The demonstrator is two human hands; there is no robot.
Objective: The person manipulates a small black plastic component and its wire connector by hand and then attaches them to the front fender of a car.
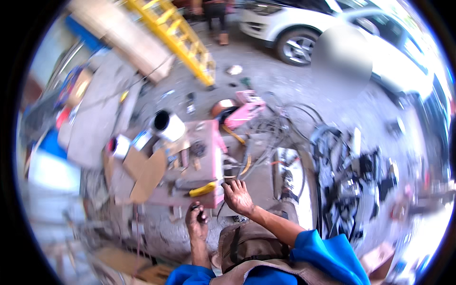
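My left hand (196, 222) is raised just in front of a pink-edged work table (185, 196). Its fingers curl around a small dark object (201, 217) whose kind I cannot make out. My right hand (239, 197) is beside the table's right edge, fingers stretched out and apart, palm down. Nothing shows in it. Near both hands, a yellow-handled tool (202, 189) lies on the table's front part. Cut brown cardboard (148, 178) rests to its left. A white cylindrical container (169, 125) with a dark opening stands toward the back.
Loose cables (270, 135) run over the floor right of the table, by a pink machine part (244, 110). Dark car parts (349, 185) are heaped at the right. A yellow ladder (178, 35), a white car (294, 28) and another person (216, 19) are farther back.
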